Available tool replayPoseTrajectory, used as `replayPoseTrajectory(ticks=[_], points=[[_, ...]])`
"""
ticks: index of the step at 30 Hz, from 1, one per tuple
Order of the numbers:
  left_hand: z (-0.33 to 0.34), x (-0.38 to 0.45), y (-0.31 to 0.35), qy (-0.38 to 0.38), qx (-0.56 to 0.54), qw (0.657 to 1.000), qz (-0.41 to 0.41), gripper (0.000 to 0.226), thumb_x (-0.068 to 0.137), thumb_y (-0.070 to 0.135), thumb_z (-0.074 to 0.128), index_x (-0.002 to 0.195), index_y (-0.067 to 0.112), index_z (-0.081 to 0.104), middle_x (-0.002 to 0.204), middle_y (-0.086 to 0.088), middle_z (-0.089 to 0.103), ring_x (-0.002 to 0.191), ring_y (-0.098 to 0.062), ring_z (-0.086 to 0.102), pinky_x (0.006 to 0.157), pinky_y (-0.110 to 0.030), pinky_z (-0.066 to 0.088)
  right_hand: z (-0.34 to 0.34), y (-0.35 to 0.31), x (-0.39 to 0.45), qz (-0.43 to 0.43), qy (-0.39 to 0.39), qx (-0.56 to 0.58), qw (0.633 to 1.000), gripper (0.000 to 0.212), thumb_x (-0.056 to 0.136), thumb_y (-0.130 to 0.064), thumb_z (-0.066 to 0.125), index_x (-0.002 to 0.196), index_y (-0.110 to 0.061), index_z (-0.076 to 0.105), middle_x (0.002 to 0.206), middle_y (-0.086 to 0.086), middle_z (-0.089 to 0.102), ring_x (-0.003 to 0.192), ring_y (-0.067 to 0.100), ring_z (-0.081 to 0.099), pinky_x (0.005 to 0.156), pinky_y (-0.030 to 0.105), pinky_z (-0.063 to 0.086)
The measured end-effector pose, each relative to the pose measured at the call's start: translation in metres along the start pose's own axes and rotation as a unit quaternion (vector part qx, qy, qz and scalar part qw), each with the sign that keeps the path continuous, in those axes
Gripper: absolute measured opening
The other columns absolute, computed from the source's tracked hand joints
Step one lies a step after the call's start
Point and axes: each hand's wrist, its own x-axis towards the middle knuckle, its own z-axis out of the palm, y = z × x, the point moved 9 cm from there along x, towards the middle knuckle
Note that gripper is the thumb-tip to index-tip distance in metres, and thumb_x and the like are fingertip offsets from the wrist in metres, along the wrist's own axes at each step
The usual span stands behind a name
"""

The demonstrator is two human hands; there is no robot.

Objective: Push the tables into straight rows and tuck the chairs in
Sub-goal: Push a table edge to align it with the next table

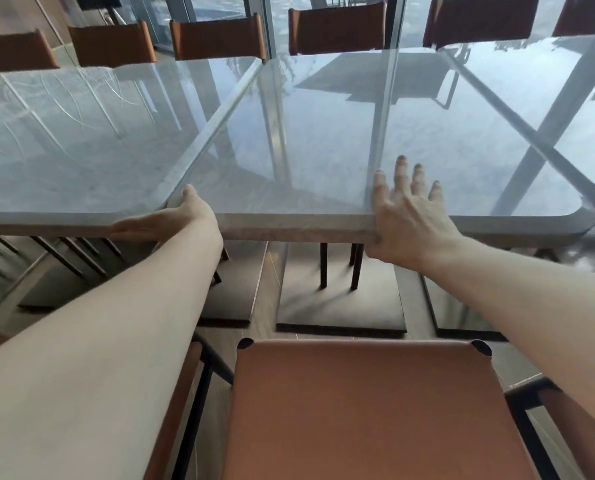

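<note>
Middle table: glossy grey marble-look square table (pixel 323 140) sits between two like tables; its left edge runs skewed against the neighbouring grey table (pixel 64 133), so the row reads not yet straight
Left hand (pixel 171 216): fingers straight along the near left corner edge, thumb on top; holds nothing, likely steering
Right hand (pixel 406 216): fingers spread flat on top, thumb hooked under the near edge; clamped to shift the slab
Chair: tan leather seat (pixel 358 410) stands below, apart from the table, untucked
</note>
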Motion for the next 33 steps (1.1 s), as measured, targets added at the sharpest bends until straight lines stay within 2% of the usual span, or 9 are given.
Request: replayPoseTrajectory(ticks=[3, 6, 11, 16, 26, 28, 30, 32, 33], points=[[0.029, 0.017, -0.019, -0.108, -0.066, 0.989, -0.077, 0.114, 0.075, 0.074, 0.067, 0.161, 0.018, 0.018, 0.163, -0.005, 0.029, 0.146, -0.029, 0.034, 0.121, -0.047, 0.03, -0.004, 0.006, -0.007, 0.04, 0.017, -0.042, 0.998, 0.077, 0.092, -0.004, 0.055, 0.154, 0.005, 0.011, 0.16, 0.034, 0.015, 0.146, 0.056, 0.019, 0.116, 0.067, 0.024], [0.041, 0.025, -0.026, -0.163, -0.114, 0.973, -0.118, 0.104, 0.062, 0.074, 0.073, 0.145, 0.018, 0.045, 0.14, 0.004, 0.05, 0.122, -0.026, 0.056, 0.104, -0.05, 0.048, -0.004, 0.002, -0.01, 0.058, 0.002, -0.051, 0.997, 0.076, 0.091, 0.002, 0.055, 0.154, 0.005, 0.012, 0.159, 0.032, 0.02, 0.146, 0.053, 0.022, 0.115, 0.066, 0.026], [0.024, 0.005, -0.021, -0.217, -0.109, 0.961, -0.13, 0.085, 0.075, 0.063, 0.079, 0.142, 0.021, 0.048, 0.14, 0.0, 0.052, 0.12, -0.03, 0.06, 0.091, -0.049, 0.059, -0.008, -0.002, -0.016, 0.079, 0.004, -0.026, 0.997, 0.071, 0.097, 0.001, 0.05, 0.156, 0.003, 0.01, 0.161, 0.031, 0.017, 0.147, 0.053, 0.018, 0.116, 0.066, 0.024], [0.026, -0.001, -0.019, -0.256, -0.129, 0.949, -0.128, 0.07, 0.082, 0.053, 0.08, 0.137, 0.019, 0.052, 0.129, -0.002, 0.057, 0.105, -0.026, 0.065, 0.058, -0.045, 0.06, -0.005, -0.002, -0.02, 0.094, 0.005, -0.023, 0.995, 0.068, 0.097, 0.009, 0.041, 0.156, 0.003, 0.009, 0.161, 0.031, 0.016, 0.147, 0.053, 0.017, 0.116, 0.066, 0.023], [0.02, 0.006, -0.023, -0.272, -0.101, 0.948, -0.129, 0.077, 0.082, 0.057, 0.078, 0.143, 0.02, 0.049, 0.134, -0.006, 0.057, 0.114, -0.031, 0.064, 0.079, -0.05, 0.062, -0.003, -0.002, -0.026, 0.103, 0.001, -0.016, 0.995, 0.064, 0.099, 0.006, 0.04, 0.156, 0.002, 0.011, 0.161, 0.031, 0.017, 0.148, 0.051, 0.017, 0.116, 0.066, 0.022], [0.007, 0.003, -0.013, -0.232, 0.005, 0.971, -0.057, 0.081, 0.086, 0.059, 0.072, 0.147, 0.013, 0.043, 0.148, -0.012, 0.048, 0.128, -0.038, 0.054, 0.101, -0.052, 0.052, -0.004, -0.001, -0.025, 0.103, -0.011, -0.011, 0.995, 0.064, 0.1, 0.004, 0.04, 0.156, 0.002, 0.01, 0.161, 0.031, 0.016, 0.148, 0.051, 0.016, 0.115, 0.067, 0.022], [-0.016, -0.013, 0.012, -0.15, 0.151, 0.972, 0.095, 0.075, 0.096, 0.05, 0.063, 0.148, 0.004, 0.036, 0.155, -0.021, 0.036, 0.139, -0.041, 0.039, 0.112, -0.05, 0.036, -0.007, 0.001, -0.025, 0.1, -0.036, -0.012, 0.994, 0.067, 0.1, 0.002, 0.042, 0.157, 0.002, 0.006, 0.162, 0.03, 0.013, 0.149, 0.051, 0.015, 0.115, 0.067, 0.021], [-0.029, -0.046, 0.042, -0.109, 0.202, 0.938, 0.259, 0.05, 0.102, 0.029, 0.054, 0.142, 0.004, 0.038, 0.153, -0.025, 0.03, 0.139, -0.045, 0.034, 0.109, -0.055, 0.032, -0.01, 0.003, -0.026, 0.079, -0.083, -0.016, 0.993, 0.073, 0.1, -0.002, 0.046, 0.158, 0.0, 0.001, 0.164, 0.028, 0.008, 0.15, 0.05, 0.011, 0.117, 0.065, 0.02], [-0.028, -0.066, 0.05, -0.125, 0.209, 0.912, 0.331, 0.04, 0.103, 0.019, 0.05, 0.139, 0.006, 0.041, 0.153, -0.024, 0.029, 0.139, -0.044, 0.033, 0.108, -0.058, 0.032, -0.012, 0.005, -0.026, 0.065, -0.111, -0.011, 0.992, 0.078, 0.099, -0.006, 0.049, 0.158, -0.002, -0.001, 0.165, 0.026, 0.006, 0.15, 0.048, 0.01, 0.119, 0.063, 0.019]])
